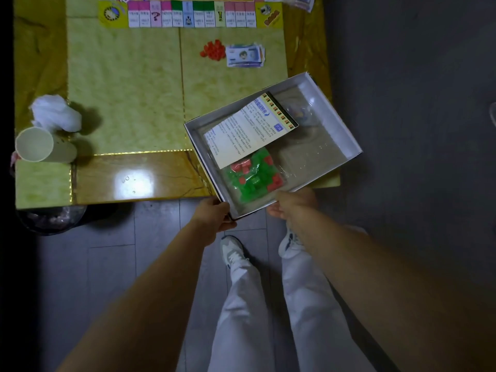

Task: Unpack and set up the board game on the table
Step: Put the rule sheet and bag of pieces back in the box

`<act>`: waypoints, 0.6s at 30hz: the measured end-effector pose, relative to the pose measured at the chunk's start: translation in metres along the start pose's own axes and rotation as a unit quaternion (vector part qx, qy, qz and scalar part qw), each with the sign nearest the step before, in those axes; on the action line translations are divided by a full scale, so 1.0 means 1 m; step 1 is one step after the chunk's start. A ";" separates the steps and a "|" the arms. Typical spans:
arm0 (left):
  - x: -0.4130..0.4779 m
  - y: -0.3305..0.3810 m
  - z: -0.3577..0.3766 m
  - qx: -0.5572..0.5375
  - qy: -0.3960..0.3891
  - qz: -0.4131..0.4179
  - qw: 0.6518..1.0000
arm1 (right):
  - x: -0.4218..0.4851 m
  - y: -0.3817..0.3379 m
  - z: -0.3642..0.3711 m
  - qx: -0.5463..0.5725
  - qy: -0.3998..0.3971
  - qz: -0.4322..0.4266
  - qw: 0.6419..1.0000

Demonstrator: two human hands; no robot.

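Note:
An open white game box (331, 122) lies askew on the table's near right corner, its front overhanging the edge. Inside lie a printed rules sheet (247, 130), a clear bag of green and red plastic houses (255, 175) and a clear plastic insert. My left hand (214, 213) grips the box's near left corner. My right hand (292, 202) holds its near edge from below. The game board (188, 14) lies unfolded at the table's far side. Nearer sit a heap of red pieces (213, 50) and a stack of play money (245, 56).
A paper cup (40, 146) lies on its side by crumpled white tissue (56, 112) at the table's left edge. More play money (298, 1) sits at the far right. A dark bin (51, 218) stands under the left corner. My legs and shoes are below the box.

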State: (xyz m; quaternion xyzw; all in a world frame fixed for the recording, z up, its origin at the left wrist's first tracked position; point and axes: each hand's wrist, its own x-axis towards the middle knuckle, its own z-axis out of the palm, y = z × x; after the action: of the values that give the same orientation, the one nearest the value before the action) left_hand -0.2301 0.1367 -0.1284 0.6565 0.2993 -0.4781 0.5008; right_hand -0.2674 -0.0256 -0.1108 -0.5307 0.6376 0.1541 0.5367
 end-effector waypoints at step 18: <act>0.013 -0.014 -0.008 0.039 0.009 0.006 0.999 | -0.013 0.023 0.031 -0.111 -0.195 0.141 0.964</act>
State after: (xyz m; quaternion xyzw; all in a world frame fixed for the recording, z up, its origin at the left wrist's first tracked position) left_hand -0.2350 0.1480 -0.1456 0.6818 0.2804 -0.4806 0.4750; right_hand -0.2728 0.0137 -0.1195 -0.4514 0.5677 0.3987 0.5612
